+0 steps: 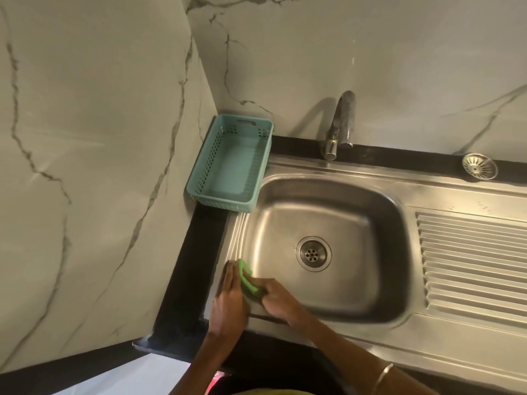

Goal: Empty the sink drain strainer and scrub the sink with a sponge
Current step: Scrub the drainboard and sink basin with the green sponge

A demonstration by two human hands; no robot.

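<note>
1. The right hand (275, 295) is closed around the near end of the green sponge (247, 282), pressing it against the near-left rim of the sink (313, 172).
2. The left hand (229, 297) lies flat, fingers extended, alongside the sponge's outer edge; it touches the sponge but does not wrap it, so it grips nothing.
3. The drain strainer (480, 166) sits well apart from the grip, far beyond it and to the right on the dark ledge; it looks empty, though its inside is too small to be sure. The open drain (313, 253) lies just beyond and right of the sponge.
4. An empty teal basket (231, 163) stands beyond the grip on the left corner.
5. Risks: the sponge could slip off the wet curved rim and drop into the basin if pressure comes only from one end; with the strainer out, loosened debris could wash straight into the open drain.
</note>
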